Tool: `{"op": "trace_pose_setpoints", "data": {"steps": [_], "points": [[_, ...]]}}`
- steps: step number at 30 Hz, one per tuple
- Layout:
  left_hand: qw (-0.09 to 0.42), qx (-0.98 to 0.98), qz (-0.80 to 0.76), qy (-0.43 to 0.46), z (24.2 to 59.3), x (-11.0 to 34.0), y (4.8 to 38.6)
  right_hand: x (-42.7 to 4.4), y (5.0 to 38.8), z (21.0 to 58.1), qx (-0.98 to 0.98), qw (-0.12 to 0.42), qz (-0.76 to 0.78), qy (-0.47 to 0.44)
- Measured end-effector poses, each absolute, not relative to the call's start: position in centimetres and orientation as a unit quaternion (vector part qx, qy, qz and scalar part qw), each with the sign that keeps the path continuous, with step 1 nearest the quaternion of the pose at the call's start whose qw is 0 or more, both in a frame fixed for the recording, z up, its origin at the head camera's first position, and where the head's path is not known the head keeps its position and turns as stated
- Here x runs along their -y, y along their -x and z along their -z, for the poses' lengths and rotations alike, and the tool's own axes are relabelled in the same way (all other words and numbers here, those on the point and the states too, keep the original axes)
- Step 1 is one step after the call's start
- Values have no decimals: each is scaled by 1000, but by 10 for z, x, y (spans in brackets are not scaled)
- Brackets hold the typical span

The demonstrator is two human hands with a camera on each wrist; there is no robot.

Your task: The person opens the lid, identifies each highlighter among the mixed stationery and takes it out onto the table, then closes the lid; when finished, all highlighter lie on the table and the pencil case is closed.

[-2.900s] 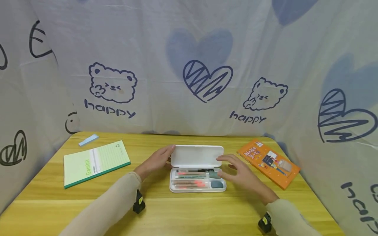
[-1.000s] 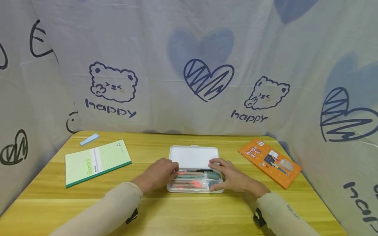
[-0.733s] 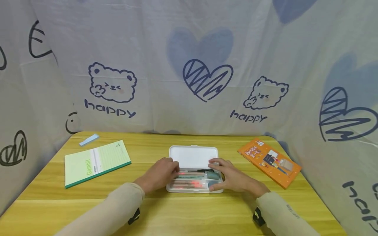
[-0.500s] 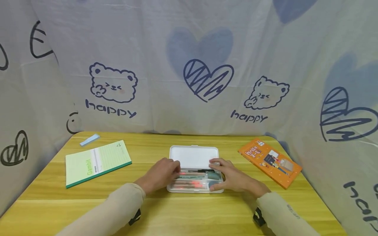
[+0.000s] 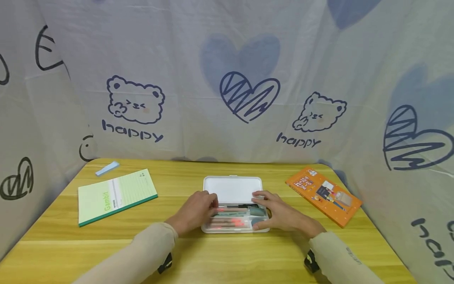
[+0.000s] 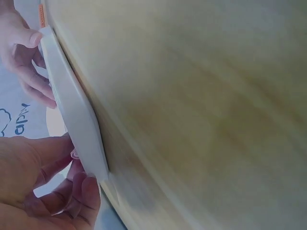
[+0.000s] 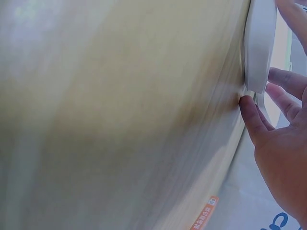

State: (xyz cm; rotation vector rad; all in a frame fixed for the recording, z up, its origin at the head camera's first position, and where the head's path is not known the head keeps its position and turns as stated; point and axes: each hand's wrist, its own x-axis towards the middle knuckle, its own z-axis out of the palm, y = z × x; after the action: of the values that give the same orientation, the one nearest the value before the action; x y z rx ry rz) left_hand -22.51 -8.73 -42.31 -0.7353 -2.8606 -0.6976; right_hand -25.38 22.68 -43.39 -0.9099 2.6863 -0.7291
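A white pencil case (image 5: 233, 189) lies with its lid folded back on the table, several pens and pencils (image 5: 227, 223) in its compartments. My left hand (image 5: 196, 211) reaches over the case's left end. In the left wrist view its curled fingers pinch the small pinkish end of what looks like a pen (image 6: 75, 154). My right hand (image 5: 281, 213) holds the case's right end, thumb at the front corner and a finger near the lid's edge. Partly under that hand are a grey-green block (image 5: 257, 212) and a second dark rounded piece, which looks like an eraser.
A green notebook (image 5: 117, 196) lies to the left, with a pale blue strip (image 5: 107, 168) behind it. An orange book (image 5: 324, 196) is at the right. Printed cloth (image 5: 191, 79) hangs behind the wooden table (image 5: 227, 260) and along its sides.
My left hand has gone from the lid's left edge to the pens, lately shifting slightly right. My right hand has settled onto the case's right end. The lid now lies flatter.
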Motion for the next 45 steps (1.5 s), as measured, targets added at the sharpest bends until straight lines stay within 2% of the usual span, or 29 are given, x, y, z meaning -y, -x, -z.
{"op": "trace_pose_setpoints", "data": {"steps": [6, 16, 24, 45], "points": [[51, 939, 252, 226, 419, 102, 229, -225, 254, 434, -911, 111, 252, 306], [121, 939, 249, 203, 405, 179, 233, -227, 253, 431, -918, 109, 244, 293], [106, 949, 222, 198, 419, 223, 233, -231, 253, 432, -920, 107, 241, 291], [98, 957, 154, 224, 430, 233, 235, -229, 253, 435, -916, 104, 245, 301]]}}
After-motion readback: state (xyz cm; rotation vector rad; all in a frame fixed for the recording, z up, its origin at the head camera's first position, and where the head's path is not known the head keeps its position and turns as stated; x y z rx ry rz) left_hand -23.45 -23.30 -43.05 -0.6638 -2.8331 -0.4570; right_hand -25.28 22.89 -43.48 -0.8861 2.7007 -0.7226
